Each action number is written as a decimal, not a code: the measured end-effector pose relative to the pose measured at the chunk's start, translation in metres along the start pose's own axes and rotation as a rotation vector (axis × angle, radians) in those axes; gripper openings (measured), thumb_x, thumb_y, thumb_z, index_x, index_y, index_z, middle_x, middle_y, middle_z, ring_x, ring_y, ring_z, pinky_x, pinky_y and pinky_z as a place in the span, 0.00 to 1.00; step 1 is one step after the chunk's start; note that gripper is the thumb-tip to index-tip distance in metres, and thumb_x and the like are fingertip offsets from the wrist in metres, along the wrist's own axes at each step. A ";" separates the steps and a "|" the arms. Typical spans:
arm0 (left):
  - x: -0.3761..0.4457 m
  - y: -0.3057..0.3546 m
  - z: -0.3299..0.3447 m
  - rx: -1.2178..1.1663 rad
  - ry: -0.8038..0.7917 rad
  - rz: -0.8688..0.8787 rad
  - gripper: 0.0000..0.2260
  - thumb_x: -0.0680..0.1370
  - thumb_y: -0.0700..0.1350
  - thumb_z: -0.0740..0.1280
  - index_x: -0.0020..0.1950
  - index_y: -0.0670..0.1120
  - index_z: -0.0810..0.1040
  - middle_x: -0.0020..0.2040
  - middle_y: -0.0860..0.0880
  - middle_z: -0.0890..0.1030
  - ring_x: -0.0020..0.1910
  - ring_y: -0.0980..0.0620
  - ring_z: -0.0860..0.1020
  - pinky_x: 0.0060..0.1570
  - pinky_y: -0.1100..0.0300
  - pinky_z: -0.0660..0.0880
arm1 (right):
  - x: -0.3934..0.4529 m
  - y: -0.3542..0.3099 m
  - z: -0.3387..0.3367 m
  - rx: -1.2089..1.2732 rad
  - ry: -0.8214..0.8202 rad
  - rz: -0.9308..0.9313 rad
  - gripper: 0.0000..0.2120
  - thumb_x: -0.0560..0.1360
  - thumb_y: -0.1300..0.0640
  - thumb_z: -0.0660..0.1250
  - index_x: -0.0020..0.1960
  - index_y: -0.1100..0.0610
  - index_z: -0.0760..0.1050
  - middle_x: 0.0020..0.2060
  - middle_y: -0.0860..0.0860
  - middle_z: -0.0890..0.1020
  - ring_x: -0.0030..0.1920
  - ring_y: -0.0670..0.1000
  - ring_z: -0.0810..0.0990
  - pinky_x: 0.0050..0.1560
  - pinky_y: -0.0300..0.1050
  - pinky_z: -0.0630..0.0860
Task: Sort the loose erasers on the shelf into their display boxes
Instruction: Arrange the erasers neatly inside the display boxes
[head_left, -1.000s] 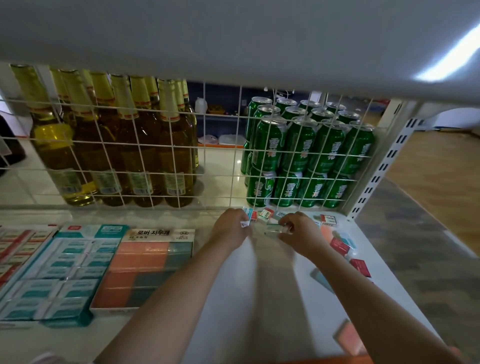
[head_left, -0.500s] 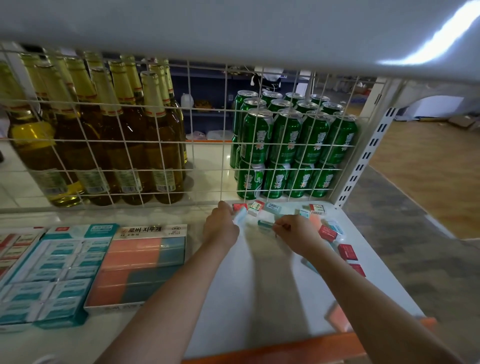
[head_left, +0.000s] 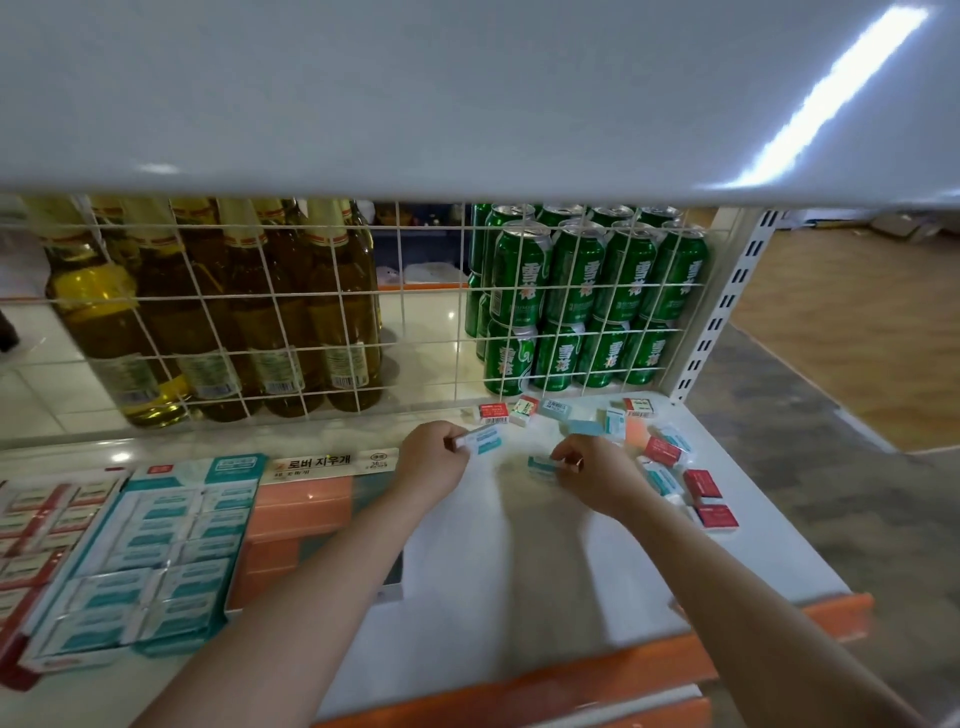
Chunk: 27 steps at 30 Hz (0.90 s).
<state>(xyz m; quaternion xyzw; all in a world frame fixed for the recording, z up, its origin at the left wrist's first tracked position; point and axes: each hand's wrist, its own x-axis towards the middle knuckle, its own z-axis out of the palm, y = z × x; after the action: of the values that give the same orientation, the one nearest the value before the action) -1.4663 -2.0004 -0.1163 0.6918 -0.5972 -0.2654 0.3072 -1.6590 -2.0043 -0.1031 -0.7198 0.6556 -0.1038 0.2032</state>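
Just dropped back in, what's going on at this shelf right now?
A person is sorting erasers. The left hand pinches a teal-sleeved eraser; the right hand grips another teal eraser low over the white shelf. More loose red and teal erasers lie scattered to the right. The teal display box sits left, mostly filled.

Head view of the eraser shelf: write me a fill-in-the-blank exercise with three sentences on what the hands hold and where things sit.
1. The left hand pinches an eraser with a ____ sleeve.
2. The loose erasers lie at the ____ end of the shelf.
3. Behind the wire grid, the green cans stand to the right of the glass ____.

Missing words: teal; right; bottles
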 end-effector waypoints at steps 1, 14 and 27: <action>-0.002 -0.001 -0.004 -0.030 -0.008 0.002 0.10 0.78 0.41 0.63 0.57 0.42 0.79 0.56 0.45 0.81 0.54 0.48 0.77 0.44 0.64 0.69 | -0.001 -0.003 0.001 -0.020 -0.013 -0.008 0.16 0.75 0.60 0.61 0.62 0.55 0.73 0.57 0.52 0.79 0.54 0.52 0.77 0.47 0.38 0.70; -0.026 -0.014 -0.050 -0.231 0.010 -0.020 0.12 0.78 0.36 0.63 0.59 0.44 0.79 0.55 0.47 0.80 0.49 0.54 0.75 0.38 0.73 0.69 | -0.005 -0.048 0.008 0.399 0.230 -0.027 0.04 0.74 0.63 0.65 0.44 0.56 0.77 0.39 0.49 0.78 0.38 0.47 0.74 0.36 0.37 0.69; -0.050 -0.027 -0.068 -0.243 0.069 -0.020 0.12 0.78 0.36 0.63 0.58 0.47 0.79 0.53 0.51 0.78 0.50 0.55 0.74 0.39 0.72 0.67 | -0.029 -0.056 0.017 0.890 0.056 -0.020 0.12 0.72 0.74 0.62 0.47 0.60 0.76 0.42 0.58 0.79 0.37 0.51 0.74 0.39 0.36 0.73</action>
<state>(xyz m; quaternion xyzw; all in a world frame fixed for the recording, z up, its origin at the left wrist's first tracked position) -1.4060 -1.9407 -0.0909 0.6640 -0.5429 -0.3149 0.4064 -1.6046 -1.9703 -0.0906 -0.5654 0.5456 -0.3973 0.4741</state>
